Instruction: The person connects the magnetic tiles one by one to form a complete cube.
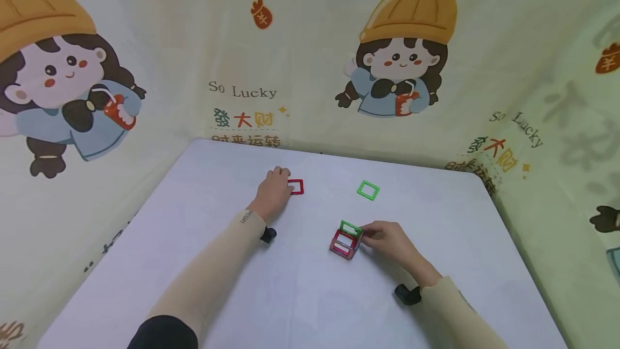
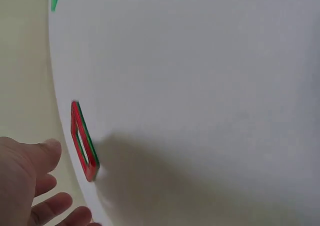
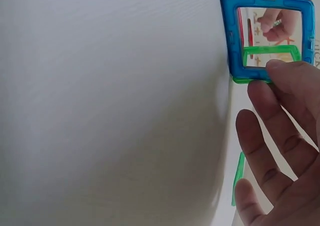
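My left hand (image 1: 273,193) is at the left side of a red square magnetic tile (image 1: 302,187) lying at the back of the table. In the left wrist view its thumb and fingers are spread apart beside the red tile (image 2: 75,115), which has a green edge along its underside. My right hand (image 1: 393,242) is at the right side of a small box of magnetic tiles, with a green tile (image 1: 350,225) at its back. In the right wrist view the thumb and index finger pinch the lower edge of the box's upright blue magnetic tile (image 3: 233,40).
Another green square tile (image 1: 368,198) lies flat at the back of the white table (image 1: 300,295), to the right of the red one. Patterned cloth (image 1: 310,58) hangs behind and around the table. A black wrist camera (image 1: 408,295) sits under the right wrist.
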A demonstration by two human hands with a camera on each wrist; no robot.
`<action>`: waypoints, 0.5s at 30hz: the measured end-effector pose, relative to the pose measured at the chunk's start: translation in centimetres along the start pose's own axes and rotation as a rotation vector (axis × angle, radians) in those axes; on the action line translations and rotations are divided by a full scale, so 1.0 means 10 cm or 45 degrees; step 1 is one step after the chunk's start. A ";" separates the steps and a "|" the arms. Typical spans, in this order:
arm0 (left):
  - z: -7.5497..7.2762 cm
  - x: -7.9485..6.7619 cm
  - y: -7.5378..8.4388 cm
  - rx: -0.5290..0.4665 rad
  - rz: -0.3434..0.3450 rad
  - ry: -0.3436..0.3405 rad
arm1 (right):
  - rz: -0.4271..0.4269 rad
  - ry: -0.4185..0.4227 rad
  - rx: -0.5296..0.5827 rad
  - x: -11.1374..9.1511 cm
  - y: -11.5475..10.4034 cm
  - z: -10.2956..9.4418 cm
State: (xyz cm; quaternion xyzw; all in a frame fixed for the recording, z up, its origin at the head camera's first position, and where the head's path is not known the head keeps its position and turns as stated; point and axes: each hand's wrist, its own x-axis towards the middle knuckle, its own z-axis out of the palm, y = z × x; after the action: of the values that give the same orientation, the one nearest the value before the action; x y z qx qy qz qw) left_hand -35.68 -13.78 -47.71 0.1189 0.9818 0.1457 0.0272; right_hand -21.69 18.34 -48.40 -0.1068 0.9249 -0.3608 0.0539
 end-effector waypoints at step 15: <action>-0.02 0.08 -0.14 -0.129 -0.076 -0.097 | -0.025 0.014 0.025 -0.13 -0.07 0.06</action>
State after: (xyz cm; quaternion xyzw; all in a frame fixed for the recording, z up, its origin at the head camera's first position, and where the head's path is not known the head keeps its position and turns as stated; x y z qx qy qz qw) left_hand -36.79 -14.93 -47.91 0.0933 0.9745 0.1896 0.0748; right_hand -20.20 17.77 -48.35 -0.1135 0.9206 -0.3708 0.0463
